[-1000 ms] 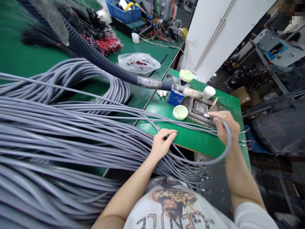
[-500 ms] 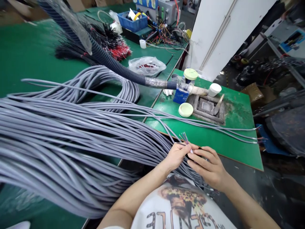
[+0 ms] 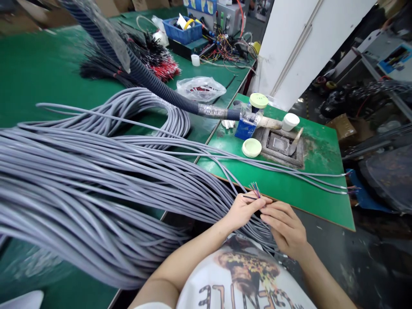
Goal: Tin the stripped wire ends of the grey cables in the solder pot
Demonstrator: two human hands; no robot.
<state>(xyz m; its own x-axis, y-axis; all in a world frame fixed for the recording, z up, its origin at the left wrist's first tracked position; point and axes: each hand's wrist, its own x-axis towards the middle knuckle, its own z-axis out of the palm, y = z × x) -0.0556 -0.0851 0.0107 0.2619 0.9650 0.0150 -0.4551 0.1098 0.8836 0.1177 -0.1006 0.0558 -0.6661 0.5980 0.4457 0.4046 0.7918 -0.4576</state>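
My left hand (image 3: 242,211) pinches the end of a grey multi-core cable, thumb on top. Thin coloured wires (image 3: 255,189) fan upward out of that pinch, and one dark strand sticks out to the left. Against the left fingertips, my right hand (image 3: 286,225) is closed around the same cable end, whose jacket is mostly hidden by the fingers. A large bundle of grey cables (image 3: 154,176) runs from the left to just beneath both hands. Several separate grey cables (image 3: 289,171) stretch to the right, their stripped ends past the board's edge.
On the green board (image 3: 322,206) stand a solder pot (image 3: 279,143), a pale green lid (image 3: 251,147), a white cup (image 3: 290,121) and a blue box (image 3: 245,128). A corrugated hose (image 3: 167,96) crosses overhead. Behind lie a plastic bag (image 3: 201,89), black-and-red wires (image 3: 161,64) and a blue bin (image 3: 183,31).
Both hands have shifted slightly right and down with the cable end. The pale jacket seen between the fingers before is now covered, and the dark strand shows more clearly.
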